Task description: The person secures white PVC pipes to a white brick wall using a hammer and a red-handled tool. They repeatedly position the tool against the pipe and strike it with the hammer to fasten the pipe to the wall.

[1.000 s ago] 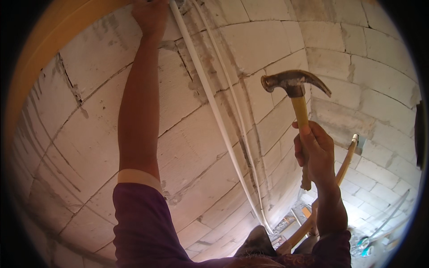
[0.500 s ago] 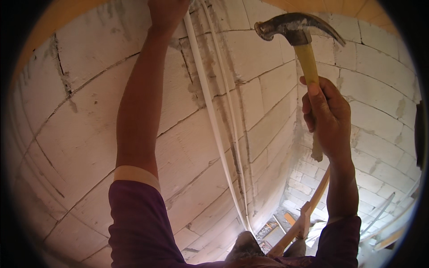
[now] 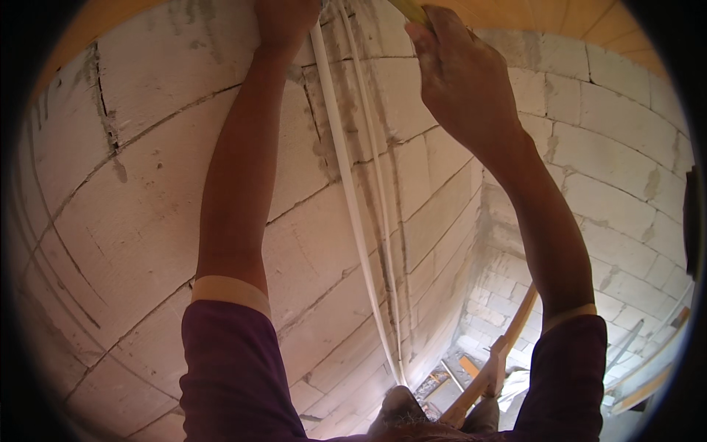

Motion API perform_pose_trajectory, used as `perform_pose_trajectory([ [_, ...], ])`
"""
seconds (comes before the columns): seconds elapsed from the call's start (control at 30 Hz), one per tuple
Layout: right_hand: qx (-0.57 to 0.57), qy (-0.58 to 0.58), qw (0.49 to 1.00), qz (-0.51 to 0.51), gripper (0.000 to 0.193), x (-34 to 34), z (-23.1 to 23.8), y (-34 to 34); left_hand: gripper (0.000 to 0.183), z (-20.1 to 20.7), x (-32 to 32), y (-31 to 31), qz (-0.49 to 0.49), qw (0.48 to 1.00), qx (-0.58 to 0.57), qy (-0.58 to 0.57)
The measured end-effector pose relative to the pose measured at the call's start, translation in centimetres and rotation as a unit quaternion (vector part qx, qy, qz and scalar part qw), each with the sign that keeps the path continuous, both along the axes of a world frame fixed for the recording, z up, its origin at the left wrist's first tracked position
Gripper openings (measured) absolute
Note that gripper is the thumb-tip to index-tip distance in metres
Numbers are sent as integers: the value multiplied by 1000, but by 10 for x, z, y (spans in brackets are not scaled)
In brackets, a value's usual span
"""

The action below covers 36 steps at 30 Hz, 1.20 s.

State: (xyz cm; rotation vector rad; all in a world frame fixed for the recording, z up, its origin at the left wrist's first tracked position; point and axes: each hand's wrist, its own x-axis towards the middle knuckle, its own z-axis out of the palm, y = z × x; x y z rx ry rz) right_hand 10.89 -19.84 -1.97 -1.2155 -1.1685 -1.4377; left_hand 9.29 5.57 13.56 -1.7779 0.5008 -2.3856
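My left hand (image 3: 289, 20) is raised against the block wall at the top edge, beside the upper end of a white pipe (image 3: 335, 121). Its fingers look curled closed, but the picture's edge cuts them off, and whatever they hold cannot be made out. My right hand (image 3: 468, 81) is wrapped round the yellow handle of a hammer (image 3: 409, 9). Only a short piece of that handle shows; the hammer's head is out of view above. A second, thinner white pipe (image 3: 366, 103) runs down the wall next to the first, over a mortar-smeared groove.
Pale block walls (image 3: 611, 147) meet in a corner at the right. An orange-brown ceiling surface (image 3: 560, 15) lies close overhead. Below stands a slanting wooden beam (image 3: 479, 387), with boards and debris (image 3: 449, 383) on the floor far down.
My right hand has swung the hammer up and left, taking its head out of view near my left hand. My left hand has shifted slightly right.
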Motion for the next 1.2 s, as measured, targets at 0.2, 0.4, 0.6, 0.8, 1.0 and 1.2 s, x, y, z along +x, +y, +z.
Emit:
perform_pose_trajectory([
  [0.2, -44, -56, 992, -101, 16, -18, 47, 4, 19, -3, -5, -12, 9, 997, 61, -52],
  [0.4, -57, -101, 980, -162, 19, 0, 60, 19, 16, 7, -3, 8, 250, 941, 184, -135],
  [0.6, 14, -148, 982, -117, 16, -6, 55, 11, 14, 4, 1, -1, 7, 998, 21, -53],
  [0.8, -42, -123, 984, -118, 16, -8, 69, 1, 17, -2, -7, -11, 14, 998, 36, -56],
  [1.0, -102, -125, 974, -158, 20, -2, 77, 7, 23, 5, 2, 5, 49, 995, 54, -66],
  [1.2, -68, -147, 984, -71, 18, -4, 72, 7, 22, 9, 1, 9, 208, 955, 137, -164],
])
